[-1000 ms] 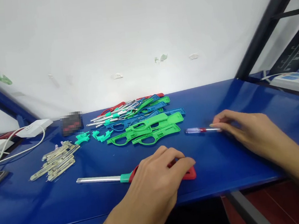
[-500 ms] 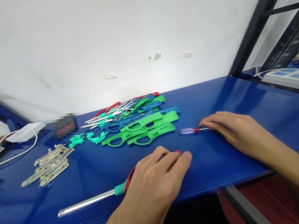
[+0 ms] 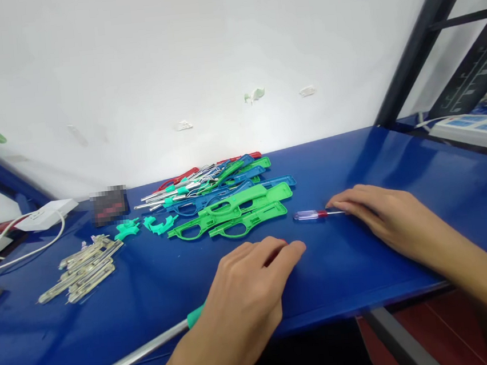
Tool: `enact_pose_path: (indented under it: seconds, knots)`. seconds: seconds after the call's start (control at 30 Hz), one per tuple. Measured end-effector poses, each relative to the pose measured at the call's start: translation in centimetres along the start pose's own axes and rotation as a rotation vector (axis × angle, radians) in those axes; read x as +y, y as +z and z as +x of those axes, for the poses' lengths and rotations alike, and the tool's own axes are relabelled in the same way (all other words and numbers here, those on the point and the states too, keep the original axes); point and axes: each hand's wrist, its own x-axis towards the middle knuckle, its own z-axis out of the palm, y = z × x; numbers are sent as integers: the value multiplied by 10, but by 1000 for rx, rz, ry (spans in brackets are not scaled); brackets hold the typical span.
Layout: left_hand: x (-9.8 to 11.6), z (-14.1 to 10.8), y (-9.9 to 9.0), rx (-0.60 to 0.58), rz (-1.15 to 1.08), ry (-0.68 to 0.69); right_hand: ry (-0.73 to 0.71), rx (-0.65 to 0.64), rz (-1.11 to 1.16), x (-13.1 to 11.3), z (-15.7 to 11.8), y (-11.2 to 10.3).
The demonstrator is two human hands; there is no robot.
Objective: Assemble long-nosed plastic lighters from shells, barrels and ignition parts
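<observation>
My left hand (image 3: 246, 297) is closed around the handle of a long-nosed gas lighter (image 3: 135, 352) at the table's front edge. Its silver barrel and teal collar stick out to the lower left, while the palm and fingers hide nearly all of its red body. To the right, my right hand (image 3: 385, 217) has its fingers closed at the metal shaft of a small screwdriver (image 3: 309, 215), whose clear purple handle points left, low over the table. Beyond my left hand lie green lighter shell halves (image 3: 249, 219), open side up.
Behind the green shells is a pile of blue, red and green shells with metal barrels and wires (image 3: 201, 186). Teal collar pieces (image 3: 159, 225) and clear inner parts (image 3: 86, 269) lie leftward. A white power strip (image 3: 46, 214) with cables stands far left, on the blue table (image 3: 331, 157).
My left hand has turned the lighter: its barrel tip swings down and left toward the front edge, and less red shows. My right hand and the screwdriver stay almost the same.
</observation>
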Motion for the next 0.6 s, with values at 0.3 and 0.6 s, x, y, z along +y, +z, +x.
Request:
enact_pose_path:
  seconds: [0.3,0.6]
  knots:
    - [-1,2,-4,29,-41,-6,-2,7,8,0,-1,0]
    - [-1,4,1,51,-36,-43,-2,13,15,-2,0,0]
